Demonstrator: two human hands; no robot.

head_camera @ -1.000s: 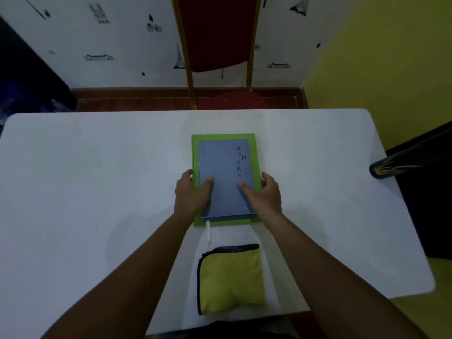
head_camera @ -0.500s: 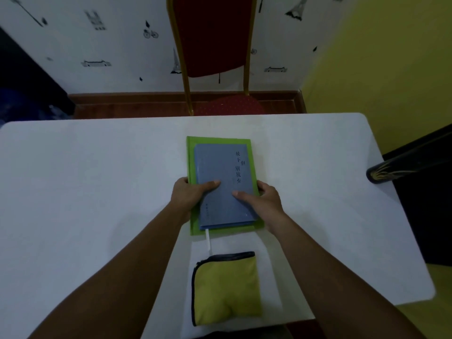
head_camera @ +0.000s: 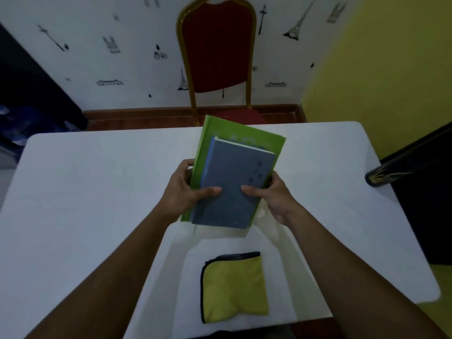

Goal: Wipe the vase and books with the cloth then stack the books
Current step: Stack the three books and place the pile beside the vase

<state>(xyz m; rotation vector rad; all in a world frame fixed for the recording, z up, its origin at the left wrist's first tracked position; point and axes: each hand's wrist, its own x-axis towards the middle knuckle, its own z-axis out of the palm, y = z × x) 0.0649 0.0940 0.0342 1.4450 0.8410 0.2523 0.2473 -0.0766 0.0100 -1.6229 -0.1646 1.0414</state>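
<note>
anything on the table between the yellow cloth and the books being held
No. In the head view only bare white table lies between the yellow cloth and the stacked books held above it.

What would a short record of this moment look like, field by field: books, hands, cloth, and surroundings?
books: blue book lying on top of green book, the pair tilted and raised off the white table
left hand: grips the stack's left edge, thumb on the blue cover
right hand: grips the right edge, thumb on the blue cover
cloth: yellow, dark-edged, folded, lying near the table's front edge, untouched
vase: dark, at the table's right edge, partly out of view
behind table: red chair
</note>
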